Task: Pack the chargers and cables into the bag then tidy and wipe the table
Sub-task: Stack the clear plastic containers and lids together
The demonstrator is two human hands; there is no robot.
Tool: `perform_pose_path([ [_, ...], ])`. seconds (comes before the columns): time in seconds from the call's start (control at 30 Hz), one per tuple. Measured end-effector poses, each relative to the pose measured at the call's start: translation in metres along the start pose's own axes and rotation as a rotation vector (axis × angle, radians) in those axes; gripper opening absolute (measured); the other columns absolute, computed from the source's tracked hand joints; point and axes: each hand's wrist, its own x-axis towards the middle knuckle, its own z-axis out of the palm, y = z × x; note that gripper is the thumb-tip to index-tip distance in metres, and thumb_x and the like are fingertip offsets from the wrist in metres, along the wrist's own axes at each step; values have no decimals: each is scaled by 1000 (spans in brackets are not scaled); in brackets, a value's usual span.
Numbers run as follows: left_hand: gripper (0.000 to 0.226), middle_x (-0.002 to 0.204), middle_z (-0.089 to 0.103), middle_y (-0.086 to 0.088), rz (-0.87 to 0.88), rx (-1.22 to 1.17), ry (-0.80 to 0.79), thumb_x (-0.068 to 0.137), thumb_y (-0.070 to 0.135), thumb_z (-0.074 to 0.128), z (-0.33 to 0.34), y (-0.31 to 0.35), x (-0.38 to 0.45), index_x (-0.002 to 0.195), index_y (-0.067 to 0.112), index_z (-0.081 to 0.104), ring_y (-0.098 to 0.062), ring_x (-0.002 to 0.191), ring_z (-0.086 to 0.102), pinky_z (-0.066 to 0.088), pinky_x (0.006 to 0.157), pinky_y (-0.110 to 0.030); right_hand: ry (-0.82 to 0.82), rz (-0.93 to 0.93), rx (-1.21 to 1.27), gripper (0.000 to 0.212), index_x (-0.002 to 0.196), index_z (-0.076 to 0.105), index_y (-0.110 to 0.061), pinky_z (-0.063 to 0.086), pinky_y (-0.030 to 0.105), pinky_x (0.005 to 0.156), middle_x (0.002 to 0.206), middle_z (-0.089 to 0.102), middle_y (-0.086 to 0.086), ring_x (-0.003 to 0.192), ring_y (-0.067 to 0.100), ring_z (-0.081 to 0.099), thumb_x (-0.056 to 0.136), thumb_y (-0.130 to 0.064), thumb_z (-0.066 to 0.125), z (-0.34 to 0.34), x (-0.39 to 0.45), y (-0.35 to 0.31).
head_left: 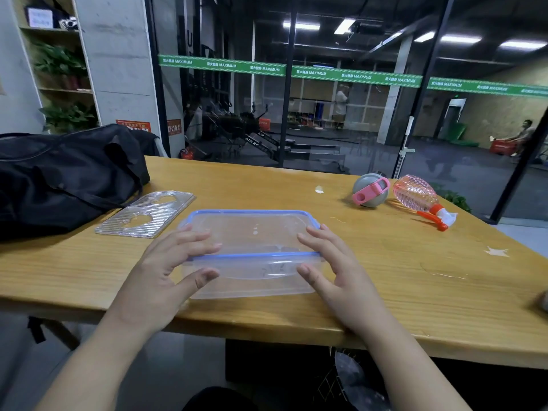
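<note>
A clear plastic box (249,280) with a blue-rimmed lid (252,229) stands near the front edge of the wooden table (385,307). My left hand (166,274) rests on its left end, straight fingers lying on the lid and the thumb against the front wall. My right hand (338,271) mirrors it on the right end. A black bag (59,176) lies at the table's left. No chargers or cables show.
Two clear ribbed plastic plates (145,213) lie beside the bag. At the back right, a grey bottle with a pink strap (370,191) and a pink spray bottle (418,197) lie on their sides. White scraps (496,252) and a wet smear (444,274) mark the tabletop. Glass wall behind.
</note>
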Motion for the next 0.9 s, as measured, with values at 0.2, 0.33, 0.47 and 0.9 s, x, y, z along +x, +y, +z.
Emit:
perform_pose_path([
  [0.2,28,119,55,30,26,-14,99,76,50,64,8,1,-3,103,48,63,3,125,41,31,101,-12,80,-38,28,35,116,53,-44,21,7,107,132,48,-22,137,-4,28,82,-41,60,5,2,6],
  [0.33,26,114,55,37,44,11,143,73,34,65,12,1,-1,99,38,66,1,123,45,31,101,-11,124,-41,22,35,115,58,-39,24,8,106,129,54,-15,135,-2,32,82,-33,64,6,3,8],
  [0.47,27,116,55,35,91,27,156,80,47,61,14,-4,-2,102,33,64,-3,124,45,28,103,-12,130,-40,-5,35,117,58,-39,23,7,106,129,51,-18,136,-2,30,82,-36,61,7,3,7],
  [0.9,29,104,62,23,-121,-148,179,81,60,48,8,15,10,87,39,67,-2,95,56,39,75,-4,170,-4,24,36,115,57,-37,21,5,105,134,49,-22,136,-7,28,84,-51,48,0,0,-5],
])
